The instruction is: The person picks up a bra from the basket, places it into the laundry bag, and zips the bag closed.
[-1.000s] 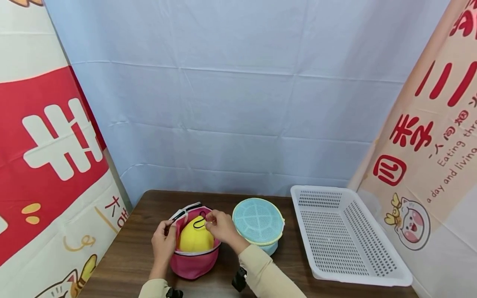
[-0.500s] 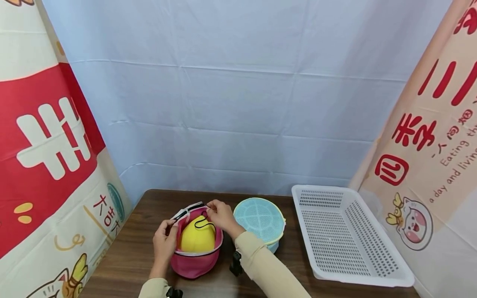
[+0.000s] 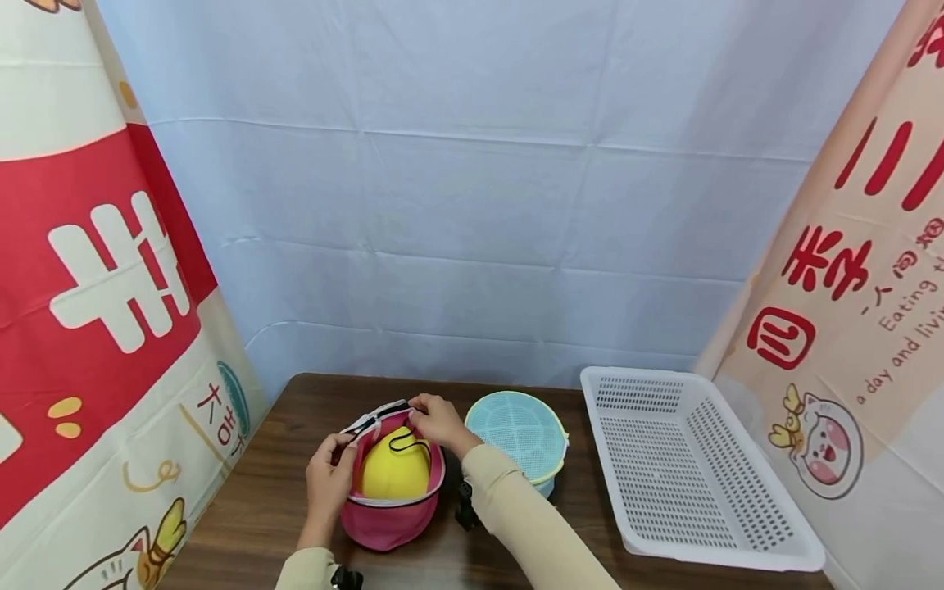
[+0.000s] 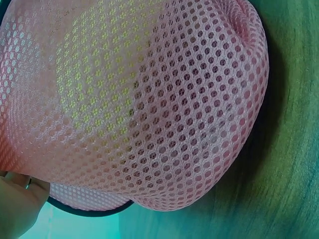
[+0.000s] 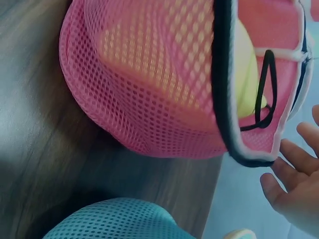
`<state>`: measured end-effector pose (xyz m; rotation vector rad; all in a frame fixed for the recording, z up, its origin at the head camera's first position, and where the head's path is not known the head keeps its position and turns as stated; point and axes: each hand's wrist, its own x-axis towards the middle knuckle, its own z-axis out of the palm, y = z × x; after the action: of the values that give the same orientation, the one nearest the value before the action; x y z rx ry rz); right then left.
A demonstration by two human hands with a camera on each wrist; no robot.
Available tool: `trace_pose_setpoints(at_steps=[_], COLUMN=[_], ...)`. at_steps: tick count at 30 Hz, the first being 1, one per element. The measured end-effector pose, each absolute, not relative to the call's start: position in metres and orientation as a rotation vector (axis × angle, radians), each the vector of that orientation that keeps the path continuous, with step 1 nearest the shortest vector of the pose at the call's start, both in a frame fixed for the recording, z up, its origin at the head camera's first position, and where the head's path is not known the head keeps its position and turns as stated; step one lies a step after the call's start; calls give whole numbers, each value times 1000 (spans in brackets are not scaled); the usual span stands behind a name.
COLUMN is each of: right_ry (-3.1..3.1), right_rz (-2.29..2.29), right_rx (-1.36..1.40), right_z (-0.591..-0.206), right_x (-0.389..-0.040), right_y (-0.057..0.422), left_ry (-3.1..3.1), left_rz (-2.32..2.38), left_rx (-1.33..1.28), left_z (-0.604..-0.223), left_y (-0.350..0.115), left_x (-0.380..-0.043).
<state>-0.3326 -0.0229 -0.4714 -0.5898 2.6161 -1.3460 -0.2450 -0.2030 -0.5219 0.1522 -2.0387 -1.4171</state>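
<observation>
A pink mesh laundry bag (image 3: 389,524) stands with its zippered mouth agape, its white and black rim facing up. Inside sits a yellow rounded item (image 3: 396,474) with a thin black cord (image 3: 407,443) looped over its top; it shows through the mesh in both wrist views. My left hand (image 3: 329,479) pinches the rim at its left side, fingertips beside the black zip. At the back right of the mouth, my right hand (image 3: 441,424) holds the rim between thumb and fingers. Its fingertips (image 5: 286,172) meet the rim's corner in the right wrist view.
Right of the bag stands a round light-blue mesh bag (image 3: 516,434) with yellow edging, close by my right forearm. A white perforated plastic basket (image 3: 623,524) lies at the right of the dark wooden table (image 3: 251,492). Cloth curtains (image 3: 472,246) hang behind and at both sides.
My right hand has left the black cord over the yellow item and moved up to the bag's back-right rim. The cord now lies lower on the item. My left hand keeps its hold.
</observation>
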Motion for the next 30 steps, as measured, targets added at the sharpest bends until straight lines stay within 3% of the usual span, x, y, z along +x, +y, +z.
trace_pose_setpoints(at_steps=[11, 20, 30], right_ry=[2535, 2472, 2465], right_rz=[-1365, -1370, -1426], right_rx=[-444, -284, -172], right_z=[-479, -482, -486], right_x=[-346, -348, -349], right_y=[-25, -25, -26], left_ry=[-2000, -1933, -1917], left_rz=[-1443, -1429, -1487], left_rx=[63, -84, -118], left_z=[-520, -492, -496], left_y=[-204, -189, -190], left_x=[-243, -227, -229])
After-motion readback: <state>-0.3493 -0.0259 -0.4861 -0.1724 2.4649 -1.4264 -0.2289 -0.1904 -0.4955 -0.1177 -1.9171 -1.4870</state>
